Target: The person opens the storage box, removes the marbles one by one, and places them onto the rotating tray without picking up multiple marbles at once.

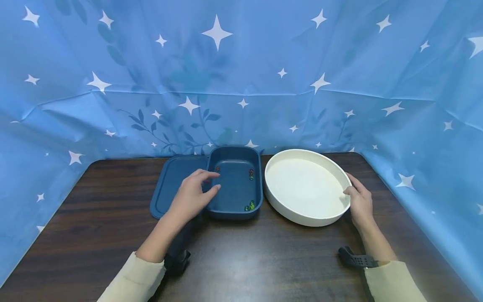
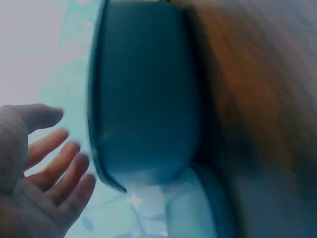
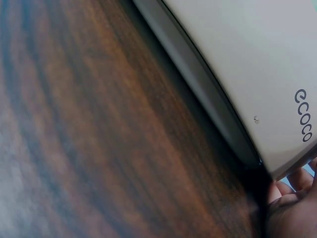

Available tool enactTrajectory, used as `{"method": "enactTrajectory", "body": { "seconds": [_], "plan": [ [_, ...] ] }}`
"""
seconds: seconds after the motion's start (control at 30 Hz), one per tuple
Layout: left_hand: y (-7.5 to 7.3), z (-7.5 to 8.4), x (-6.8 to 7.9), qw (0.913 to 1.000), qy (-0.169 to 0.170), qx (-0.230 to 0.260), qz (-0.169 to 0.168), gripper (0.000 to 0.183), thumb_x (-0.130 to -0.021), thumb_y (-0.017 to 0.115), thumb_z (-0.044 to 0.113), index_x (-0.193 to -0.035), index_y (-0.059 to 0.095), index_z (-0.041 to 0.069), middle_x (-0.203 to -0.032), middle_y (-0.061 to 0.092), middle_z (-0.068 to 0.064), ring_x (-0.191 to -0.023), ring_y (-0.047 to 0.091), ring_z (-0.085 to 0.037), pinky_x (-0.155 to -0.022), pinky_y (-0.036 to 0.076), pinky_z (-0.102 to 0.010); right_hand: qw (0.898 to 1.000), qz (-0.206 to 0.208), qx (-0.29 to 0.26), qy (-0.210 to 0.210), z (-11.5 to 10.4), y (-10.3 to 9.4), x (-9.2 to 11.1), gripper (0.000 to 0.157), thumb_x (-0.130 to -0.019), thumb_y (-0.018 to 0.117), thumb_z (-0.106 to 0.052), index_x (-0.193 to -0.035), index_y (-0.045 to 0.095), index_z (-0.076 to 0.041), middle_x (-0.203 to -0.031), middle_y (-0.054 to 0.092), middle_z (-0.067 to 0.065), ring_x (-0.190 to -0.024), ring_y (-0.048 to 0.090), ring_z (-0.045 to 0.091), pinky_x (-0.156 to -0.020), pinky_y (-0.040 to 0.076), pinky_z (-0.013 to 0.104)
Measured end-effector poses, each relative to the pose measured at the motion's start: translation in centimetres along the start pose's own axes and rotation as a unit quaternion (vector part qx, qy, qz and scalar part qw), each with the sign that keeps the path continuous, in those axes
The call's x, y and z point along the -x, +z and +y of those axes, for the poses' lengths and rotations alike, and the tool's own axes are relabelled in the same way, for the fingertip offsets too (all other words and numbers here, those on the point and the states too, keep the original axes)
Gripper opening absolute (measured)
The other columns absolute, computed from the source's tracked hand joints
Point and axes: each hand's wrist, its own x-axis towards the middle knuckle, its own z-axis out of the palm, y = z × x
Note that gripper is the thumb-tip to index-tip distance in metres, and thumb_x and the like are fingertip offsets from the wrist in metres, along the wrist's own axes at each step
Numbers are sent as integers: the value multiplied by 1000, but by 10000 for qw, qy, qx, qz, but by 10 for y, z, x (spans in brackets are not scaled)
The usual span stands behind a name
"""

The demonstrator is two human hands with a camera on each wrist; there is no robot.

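A deep blue rectangular box [image 1: 235, 216] stands on the table with several small shiny pieces, red and green, on its floor. Over its left wall hovers my left hand [image 1: 192, 191], thumb and fingers apart; the left wrist view shows the same hand [image 2: 44, 173] with nothing in its grasp. To the box's right is a round, shallow white tray [image 1: 307, 184], marked "ecoco" on its side wall [image 3: 277, 109]. My right hand [image 1: 360, 201] grips the tray's right rim, thumb over the edge and fingers outside.
A flat blue lid [image 1: 170, 180] lies left of the box, partly behind my left hand. Dark wood-grain table [image 1: 241, 260] spreads in front. A blue curtain with white stars [image 1: 241, 63] hangs behind and along both sides.
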Motion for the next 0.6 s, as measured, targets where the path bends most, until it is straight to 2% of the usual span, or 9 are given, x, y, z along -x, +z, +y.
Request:
{"method": "enactTrajectory", "body": {
  "seconds": [0.07, 0.13, 0.27, 0.33, 0.43, 0.47, 0.6],
  "plan": [
    [2, 7, -7, 9987, 72, 287, -424, 31, -96, 70, 23, -126, 70, 15, -124, 69, -7, -105, 66, -23, -84, 57, -42, 10000, 16, -11, 12, 1, -1, -1, 67, -94, 35, -7, -160, 31, -20, -168, 25, 6, -150, 35, 32, -110, 44, 32],
    [5, 14, -14, 9942, 36, 641, -859, 30, -97, 69, 22, -126, 70, 15, -124, 70, -6, -104, 67, -21, -85, 58, -40, 10000, 27, -52, 35, 1, -2, -2, 67, -95, 34, -8, -160, 31, -20, -169, 24, 6, -150, 34, 32, -112, 43, 35],
    [20, 22, -30, 9781, -230, 1258, -1645, 31, -97, 68, 19, -127, 69, 12, -120, 71, -8, -101, 69, -23, -84, 59, -38, 9998, 30, -169, 86, 1, -2, -2, 67, -95, 34, -7, -160, 30, -20, -169, 22, 6, -152, 32, 32, -119, 36, 49],
    [28, 23, -37, 9693, -410, 1447, -1947, 33, -97, 68, 16, -129, 67, 8, -117, 70, -11, -99, 71, -27, -85, 59, -40, 9997, 31, -217, 115, 1, -2, -2, 67, -94, 34, -7, -160, 30, -20, -170, 21, 6, -153, 31, 32, -120, 34, 52],
    [42, 21, -44, 9575, -662, 1698, -2235, 35, -96, 69, 12, -129, 66, 3, -114, 69, -13, -96, 73, -29, -86, 61, -40, 9996, 23, -236, 148, 1, -1, -2, 68, -94, 34, -7, -160, 29, -19, -170, 21, 6, -153, 30, 32, -120, 33, 52],
    [45, 21, -46, 9564, -710, 1695, -2269, 36, -95, 70, 12, -129, 66, 3, -114, 70, -13, -96, 73, -27, -86, 61, -39, 9996, 23, -246, 157, 0, 0, -2, 68, -94, 34, -7, -160, 30, -19, -170, 21, 6, -153, 30, 32, -120, 33, 52],
    [57, 18, -50, 9605, -615, 1432, -2307, 33, -91, 74, 10, -124, 69, 4, -111, 73, -11, -95, 70, -19, -83, 59, -32, 9995, 29, -281, 160, -1, 3, -2, 68, -93, 35, -6, -160, 31, -19, -169, 23, 6, -152, 31, 32, -120, 33, 52]
  ]
}}
